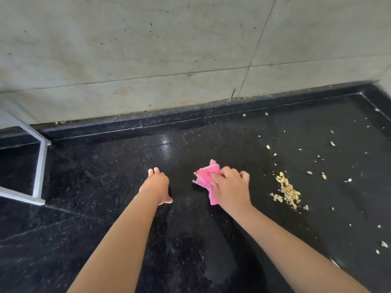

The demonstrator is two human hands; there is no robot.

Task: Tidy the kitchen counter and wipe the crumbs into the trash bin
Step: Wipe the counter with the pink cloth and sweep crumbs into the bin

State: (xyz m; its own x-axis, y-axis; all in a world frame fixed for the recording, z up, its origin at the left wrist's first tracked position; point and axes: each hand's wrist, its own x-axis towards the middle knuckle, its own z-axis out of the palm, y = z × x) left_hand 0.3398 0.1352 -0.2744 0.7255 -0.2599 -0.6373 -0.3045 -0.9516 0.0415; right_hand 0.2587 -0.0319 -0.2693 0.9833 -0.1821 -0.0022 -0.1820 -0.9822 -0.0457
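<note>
Frame (40,166) of pale metal stands at the far left on the black counter (105,176). Left hand (157,185) holds nothing, fingers loosely extended; contact with the stone cannot be confirmed. Right hand (231,187) grips a crumpled pink cloth (206,177) mid-counter. Crumb pile (288,192) lies just beside it to the right, scattered crumbs (332,142) beyond.

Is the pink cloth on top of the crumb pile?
No, the pink cloth sits apart from the crumb pile, gripped by the right hand.
</note>
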